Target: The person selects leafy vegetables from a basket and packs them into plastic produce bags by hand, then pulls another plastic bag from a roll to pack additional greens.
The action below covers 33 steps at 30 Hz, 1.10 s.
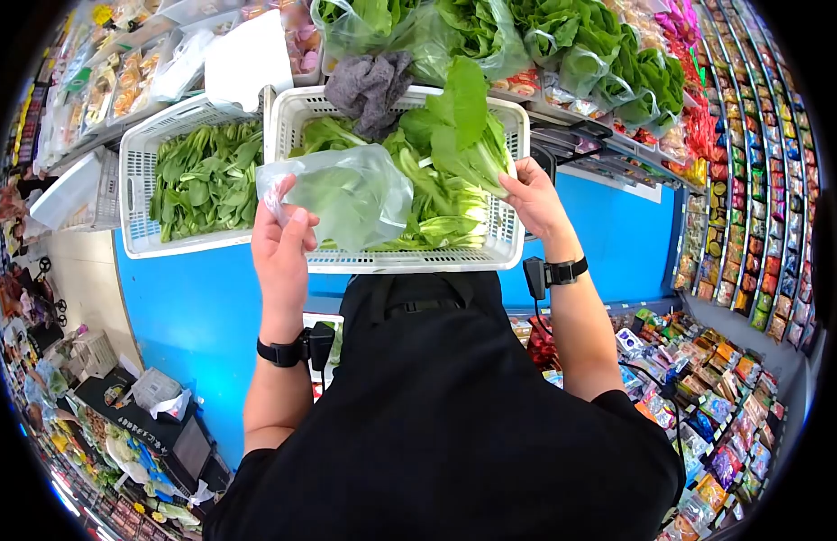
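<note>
A clear plastic bag (pixel 351 198) hangs from my left hand (pixel 288 221), whose fingers are pinched on its left end. My right hand (pixel 534 194) grips the pale stem end of a leafy green vegetable (pixel 463 126), its broad leaves pointing up and to the left. Both hands are over a white crate (pixel 391 261) that holds more leafy greens (pixel 450 212), partly hidden behind the bag. A grey cloth (pixel 371 86) lies at the crate's back edge, upper left of the held vegetable.
Left of the crate, a second white crate (pixel 188 245) holds dark green vegetables (pixel 206 180). Bagged greens (pixel 580 45) line the shelf behind. Snack packets (pixel 734 180) fill racks at the right. A white sheet (pixel 247 59) stands behind the crates, above a blue floor (pixel 608 243).
</note>
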Available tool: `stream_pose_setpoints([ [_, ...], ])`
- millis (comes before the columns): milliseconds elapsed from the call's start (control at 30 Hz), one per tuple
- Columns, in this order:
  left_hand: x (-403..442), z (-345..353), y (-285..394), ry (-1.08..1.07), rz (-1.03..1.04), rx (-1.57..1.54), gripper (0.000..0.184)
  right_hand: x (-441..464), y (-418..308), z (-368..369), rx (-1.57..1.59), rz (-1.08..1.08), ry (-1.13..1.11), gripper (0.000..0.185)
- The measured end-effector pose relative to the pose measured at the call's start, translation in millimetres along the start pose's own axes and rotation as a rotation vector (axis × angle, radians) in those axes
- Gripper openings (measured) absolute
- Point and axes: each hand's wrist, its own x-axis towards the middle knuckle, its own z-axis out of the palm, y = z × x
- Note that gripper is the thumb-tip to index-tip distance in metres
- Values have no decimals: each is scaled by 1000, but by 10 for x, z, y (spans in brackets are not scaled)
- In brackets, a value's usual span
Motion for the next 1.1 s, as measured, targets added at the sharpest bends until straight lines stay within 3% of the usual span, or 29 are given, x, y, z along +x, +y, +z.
stream_pose_setpoints([
  [167, -31, -23, -9, -21, 11, 45, 48, -30, -37, 139, 124, -52, 50, 19],
  [333, -55, 71, -16, -36, -38, 148, 49, -165, -144, 350, 421, 12, -117, 25],
  [467, -64, 156, -96, -81, -89, 203, 51, -244, -144, 522, 451, -19, -299, 33],
  [533, -89, 260, -154, -227, -131, 230, 56, -300, -113, 686, 468, -48, -256, 40],
  [600, -128, 468, -182, -263, -60, 217, 58, -361, -89, 976, 279, -201, -133, 44],
  [633, -145, 576, -201, -304, -1, 201, 59, -460, -186, 1210, -16, -300, -42, 52],
  [733, -105, 823, -291, -304, 123, 149, 60, -794, -315, 1557, -405, -377, -218, 54],
  [800, -13, 770, -267, -336, 78, 49, 52, -962, -472, 1682, -848, -701, -348, 49],
  [867, 24, 725, -131, -419, -176, -50, 43, -1033, -525, 1757, -775, -659, -335, 46],
  [1000, -27, 645, -211, -388, -204, -303, 41, -1014, -501, 1516, -702, -706, -329, 29],
  [1100, -32, 521, -197, -489, -268, -451, 50, -902, -461, 1322, -376, -334, -77, 16],
])
